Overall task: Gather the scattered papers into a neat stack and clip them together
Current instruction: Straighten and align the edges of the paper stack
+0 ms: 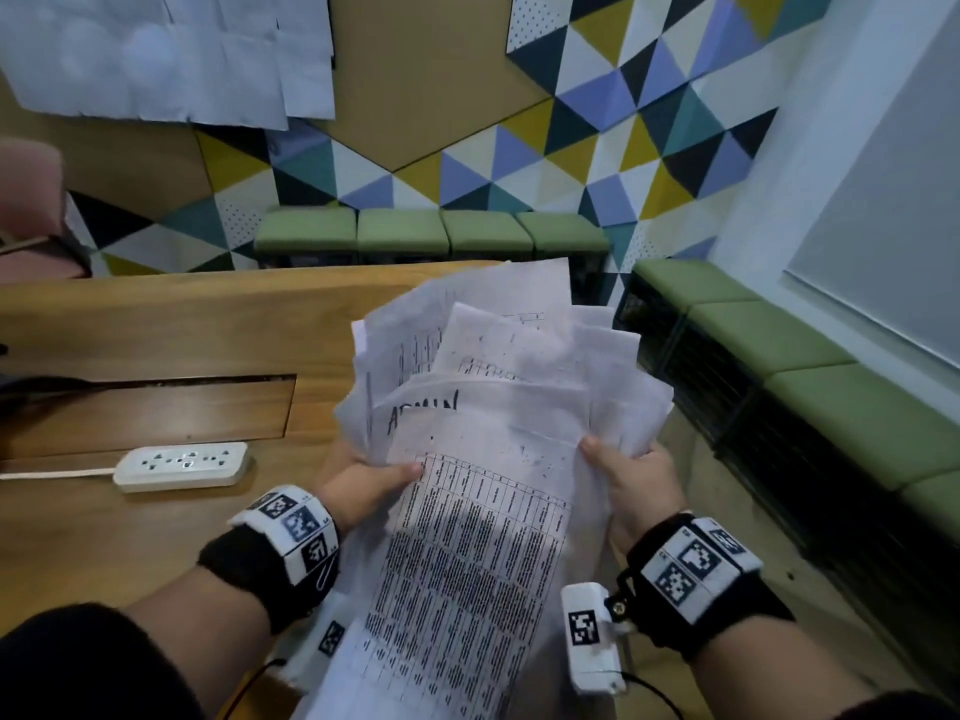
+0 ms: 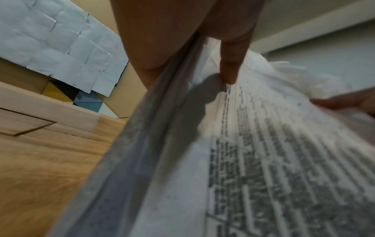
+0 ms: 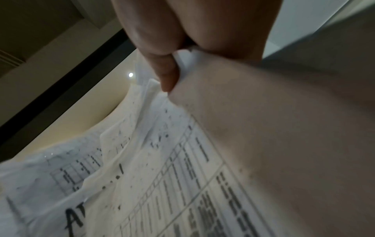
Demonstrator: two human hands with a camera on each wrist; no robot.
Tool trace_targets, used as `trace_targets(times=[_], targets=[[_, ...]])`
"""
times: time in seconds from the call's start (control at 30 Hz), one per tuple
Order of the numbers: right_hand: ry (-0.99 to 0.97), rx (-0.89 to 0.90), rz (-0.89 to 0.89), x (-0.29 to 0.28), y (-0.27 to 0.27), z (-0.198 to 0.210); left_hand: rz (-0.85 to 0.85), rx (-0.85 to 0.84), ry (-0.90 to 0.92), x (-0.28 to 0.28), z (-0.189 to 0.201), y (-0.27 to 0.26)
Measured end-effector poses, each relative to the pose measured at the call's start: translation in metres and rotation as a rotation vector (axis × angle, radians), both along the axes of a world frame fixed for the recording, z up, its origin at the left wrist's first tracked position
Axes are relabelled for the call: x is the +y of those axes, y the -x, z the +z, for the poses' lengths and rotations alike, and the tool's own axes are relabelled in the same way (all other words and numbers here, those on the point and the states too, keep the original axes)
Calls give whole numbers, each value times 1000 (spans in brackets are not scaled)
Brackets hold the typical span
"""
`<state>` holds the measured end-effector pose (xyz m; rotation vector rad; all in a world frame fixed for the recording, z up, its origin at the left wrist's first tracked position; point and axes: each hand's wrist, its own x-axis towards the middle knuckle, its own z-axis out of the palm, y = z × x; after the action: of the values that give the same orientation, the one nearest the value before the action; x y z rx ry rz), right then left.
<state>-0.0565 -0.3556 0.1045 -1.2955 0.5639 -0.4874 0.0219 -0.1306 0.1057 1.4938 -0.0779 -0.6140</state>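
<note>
Where sheets overlap, papers (image 1: 483,407) half hidden, text blurred

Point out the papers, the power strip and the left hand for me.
papers (image 1: 483,537): head view, printed table on the top sheet.
power strip (image 1: 182,464): head view, socket face.
left hand (image 1: 363,488): head view, back of the hand.

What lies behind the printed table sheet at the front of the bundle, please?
Behind the table sheet several more papers fan out unevenly, one hand-lettered in black. Left hand and right hand pinch the bundle's sides. The sheets' lower parts are covered.
</note>
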Motion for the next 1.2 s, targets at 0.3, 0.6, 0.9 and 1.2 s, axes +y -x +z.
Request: trace_targets(times=[0.3,0.6,0.9,1.2], targets=[[-210,90,461,-27,33,-42,131,-60,-44,19,1,-5],[72,-12,-13,19,14,-14,230,-599,-25,-9,32,18],[117,-178,44,17,34,3,221,-682,81,1,36,19],[60,-304,425,-24,46,10,0,-549,85,31,47,-2]])
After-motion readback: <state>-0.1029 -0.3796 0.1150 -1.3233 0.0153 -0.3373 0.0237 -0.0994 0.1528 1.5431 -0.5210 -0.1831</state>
